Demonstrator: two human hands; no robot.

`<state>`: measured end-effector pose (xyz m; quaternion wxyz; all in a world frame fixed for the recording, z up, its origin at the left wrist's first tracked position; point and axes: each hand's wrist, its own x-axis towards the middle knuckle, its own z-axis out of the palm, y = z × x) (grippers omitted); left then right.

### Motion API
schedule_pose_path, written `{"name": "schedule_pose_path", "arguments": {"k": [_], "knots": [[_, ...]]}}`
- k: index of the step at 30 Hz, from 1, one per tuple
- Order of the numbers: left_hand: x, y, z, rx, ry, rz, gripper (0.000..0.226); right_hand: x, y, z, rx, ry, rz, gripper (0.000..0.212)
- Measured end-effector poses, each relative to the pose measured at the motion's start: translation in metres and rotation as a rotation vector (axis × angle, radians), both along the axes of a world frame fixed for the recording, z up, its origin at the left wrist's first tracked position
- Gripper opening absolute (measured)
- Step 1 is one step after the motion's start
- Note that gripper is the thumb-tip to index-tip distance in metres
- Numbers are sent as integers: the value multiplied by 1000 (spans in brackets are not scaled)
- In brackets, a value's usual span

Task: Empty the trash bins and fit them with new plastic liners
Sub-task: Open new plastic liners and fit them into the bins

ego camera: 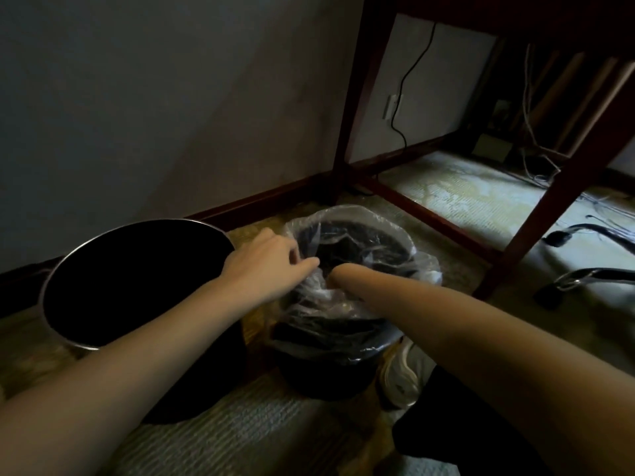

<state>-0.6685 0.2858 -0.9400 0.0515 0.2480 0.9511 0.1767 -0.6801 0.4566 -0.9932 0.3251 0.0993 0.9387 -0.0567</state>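
Two hands meet at the right bin's [330,369] near rim: our left hand [271,266] pinches the liner [357,214]; our right hand [337,274] dips inside it, so we cannot tell its grip.

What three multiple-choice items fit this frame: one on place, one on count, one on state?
1. Where does the metal-rimmed bin stand?
A. left of the black bin
B. under the table
C. inside the black bin

2. How many bins show?
A. one
B. two
C. three

3. What is the left hand doing?
A. lying flat on the carpet
B. gripping a table leg
C. pinching the clear liner at the black bin's rim

Answers:
1 A: it sits on the floor beside the black bin, on its left.
2 B: only those two bins are in view.
3 C: its fingertips close on the plastic at the rim.
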Motion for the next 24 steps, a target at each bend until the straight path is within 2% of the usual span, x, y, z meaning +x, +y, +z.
{"name": "schedule_pose_path", "arguments": {"k": [2, 3, 5, 6, 8, 9, 11, 14, 16, 19, 21, 24], "knots": [[0, 6, -8, 29, 51, 41, 45, -1, 2, 9, -29, -124, 82, 41], [0, 9, -11, 34, 75, 56, 47, -3, 6, 14, -54, -114, 135, 34], [0, 12, -15, 2, 92, 49, 45, -4, 17, 27, -100, 26, 163, 19], [-1, 12, -16, -27, 68, 23, 45, -4, 25, 31, -127, 115, 166, 19], [-3, 11, -19, -64, -37, -40, 52, -6, 40, 35, -178, 224, 118, 43], [-4, 9, -20, -59, -108, -68, 64, -7, 47, 33, -199, 227, 79, 54], [-5, 7, -18, -10, -266, -93, 94, -8, 54, 30, -270, 165, -31, 71], [-10, 0, -18, 122, -468, -96, 114, -9, 58, 19, -378, 47, -169, 80], [-15, -4, -22, 211, -600, -89, 119, -10, 63, 11, -360, 19, -188, 77], [-23, -7, -24, 230, -701, -85, 120, -10, 66, 7, -408, -11, -180, 71], [-26, -6, -20, 259, -675, -64, 119, -10, 66, 15, -490, 38, -165, 60], [-31, -7, -10, 296, -482, -13, 102, -6, 63, 44, -558, 233, -154, 28]]}}
